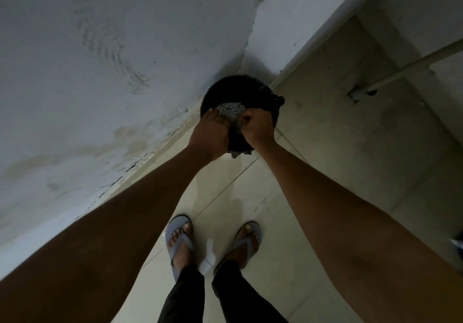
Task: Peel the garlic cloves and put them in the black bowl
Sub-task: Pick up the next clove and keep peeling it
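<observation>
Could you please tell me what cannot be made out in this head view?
- Bowl contents: the black bowl is dark inside; no garlic is discernible.
- Grey material: too blurred to identify.
- Fingers: left hand and right hand curl away, tips hidden.

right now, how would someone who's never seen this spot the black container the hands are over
Follow the grey wall down to where it meets the tiled floor. The black container sits in that corner, just beyond the hands, left and right, which grip a speckled grey wad over it. It is the only round, dark object on the pale floor.
</observation>
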